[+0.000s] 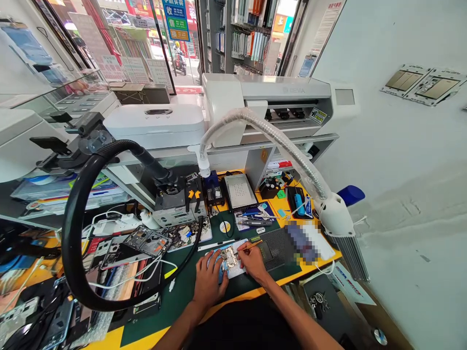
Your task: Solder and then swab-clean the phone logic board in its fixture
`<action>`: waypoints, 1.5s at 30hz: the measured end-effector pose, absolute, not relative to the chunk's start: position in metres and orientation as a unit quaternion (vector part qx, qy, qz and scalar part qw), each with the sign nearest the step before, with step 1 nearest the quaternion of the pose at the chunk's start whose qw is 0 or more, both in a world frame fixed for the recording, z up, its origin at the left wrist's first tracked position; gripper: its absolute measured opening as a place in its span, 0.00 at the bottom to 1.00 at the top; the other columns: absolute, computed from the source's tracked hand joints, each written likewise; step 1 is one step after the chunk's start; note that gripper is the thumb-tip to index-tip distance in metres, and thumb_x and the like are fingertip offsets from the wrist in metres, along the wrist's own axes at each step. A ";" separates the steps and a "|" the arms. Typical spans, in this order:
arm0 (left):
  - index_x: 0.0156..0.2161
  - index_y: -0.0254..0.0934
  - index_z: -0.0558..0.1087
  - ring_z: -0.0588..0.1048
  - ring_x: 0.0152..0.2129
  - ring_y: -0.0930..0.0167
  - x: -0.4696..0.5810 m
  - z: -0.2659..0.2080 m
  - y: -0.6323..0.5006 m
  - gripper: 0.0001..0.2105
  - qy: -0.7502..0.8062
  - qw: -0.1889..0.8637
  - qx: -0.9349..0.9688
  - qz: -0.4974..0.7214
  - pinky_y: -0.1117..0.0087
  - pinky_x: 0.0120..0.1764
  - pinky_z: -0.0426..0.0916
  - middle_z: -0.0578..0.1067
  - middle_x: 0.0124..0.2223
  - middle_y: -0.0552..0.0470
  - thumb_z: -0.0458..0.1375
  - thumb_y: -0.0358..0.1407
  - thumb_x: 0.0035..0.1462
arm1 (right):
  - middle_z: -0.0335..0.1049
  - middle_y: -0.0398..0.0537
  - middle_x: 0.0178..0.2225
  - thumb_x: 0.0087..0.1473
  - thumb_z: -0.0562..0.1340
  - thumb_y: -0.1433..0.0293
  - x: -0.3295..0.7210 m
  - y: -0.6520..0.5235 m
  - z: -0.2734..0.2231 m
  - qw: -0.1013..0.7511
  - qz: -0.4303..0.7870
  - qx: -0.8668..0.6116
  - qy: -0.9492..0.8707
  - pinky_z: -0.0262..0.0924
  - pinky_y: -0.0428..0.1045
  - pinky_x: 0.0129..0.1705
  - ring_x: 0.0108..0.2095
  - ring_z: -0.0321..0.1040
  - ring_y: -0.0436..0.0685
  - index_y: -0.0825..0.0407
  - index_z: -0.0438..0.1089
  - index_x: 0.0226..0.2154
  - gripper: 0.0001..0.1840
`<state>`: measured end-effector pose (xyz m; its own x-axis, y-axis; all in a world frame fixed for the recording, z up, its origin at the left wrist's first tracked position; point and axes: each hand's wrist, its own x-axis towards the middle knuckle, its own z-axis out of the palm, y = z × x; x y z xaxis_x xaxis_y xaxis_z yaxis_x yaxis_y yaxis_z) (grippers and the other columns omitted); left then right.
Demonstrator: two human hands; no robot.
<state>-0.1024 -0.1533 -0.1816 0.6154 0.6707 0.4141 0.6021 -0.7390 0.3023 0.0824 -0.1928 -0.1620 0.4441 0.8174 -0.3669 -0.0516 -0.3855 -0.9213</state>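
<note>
An opened phone (229, 256) with its circuit board showing lies on the green mat (182, 291), near the table's front edge. Across its left end rests my left hand (210, 282), fingers over the top and thumb along the near side, holding it steady. My right hand (252, 262) pinches a thin, orange-brown, pen-like tool (251, 246), its tip over the board's right part. What kind of tool it is cannot be made out. Just right of the phone sits a dark perforated pad (279, 248).
A black gooseneck holder (69, 233) loops up at the left, and a pale flexible lamp (333, 216) arches over the right. Loose phone parts (146, 240) crowd the left side. Behind the mat stand a grey box (175, 209), a metal plate (240, 190) and several hand tools (255, 222).
</note>
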 end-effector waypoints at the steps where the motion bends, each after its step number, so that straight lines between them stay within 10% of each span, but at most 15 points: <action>1: 0.47 0.40 0.73 0.68 0.55 0.57 -0.102 -0.182 -0.153 0.12 0.355 0.066 0.896 0.258 0.52 0.55 0.60 0.74 0.57 0.47 0.56 0.37 0.58 | 0.69 0.39 0.21 0.48 0.60 0.61 0.083 -0.193 -0.162 0.481 0.451 -0.700 -0.274 0.52 0.42 0.16 0.14 0.58 0.45 0.54 0.66 0.31 0.13; 45: 0.47 0.39 0.73 0.67 0.55 0.56 -0.102 -0.182 -0.153 0.13 0.351 0.081 0.895 0.262 0.51 0.55 0.59 0.74 0.57 0.46 0.57 0.37 0.57 | 0.68 0.40 0.23 0.49 0.59 0.62 0.086 -0.194 -0.167 0.475 0.465 -0.691 -0.283 0.46 0.40 0.10 0.13 0.61 0.47 0.53 0.65 0.32 0.12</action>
